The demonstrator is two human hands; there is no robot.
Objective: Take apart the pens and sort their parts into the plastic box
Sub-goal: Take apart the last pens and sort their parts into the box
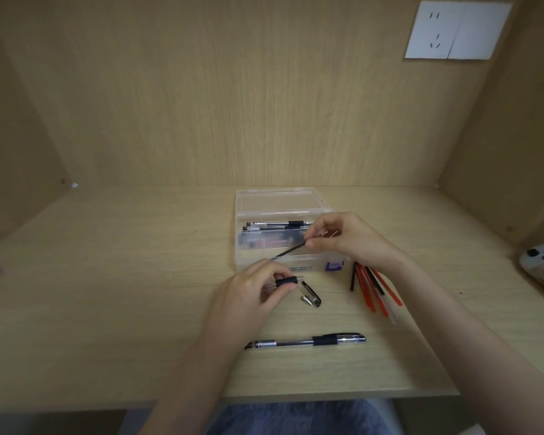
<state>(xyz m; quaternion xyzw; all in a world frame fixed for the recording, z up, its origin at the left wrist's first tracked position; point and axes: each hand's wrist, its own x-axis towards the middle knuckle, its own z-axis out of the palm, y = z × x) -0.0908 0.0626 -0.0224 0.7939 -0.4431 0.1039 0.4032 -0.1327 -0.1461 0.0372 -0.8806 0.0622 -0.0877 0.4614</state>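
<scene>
Roughly midway, by look of it. Plastic box (pixel 238 246) at frame centre, lid open, holds pen bodies and small parts. Left hand (pixel 258 291) grips clear barrel (pixel 285 281) by black sleeve; right hand (pixel 349 240) pinches thin dark refill (pixel 291 248), its length over box front. Cap (pixel 311 298) lies on desk (pixel 139 277) just beside left hand. Left to do: whole pen (pixel 308 341) at lower centre; red and black refills (pixel 374 288) right of box, unsorted.

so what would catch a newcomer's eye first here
The hands at mid-desk: the right hand pinches a thin dark refill over the plastic box, while the left hand holds a pen barrel by its black grip. A fan of red and black refills lies right of the box, and a whole pen near the front edge.
</scene>
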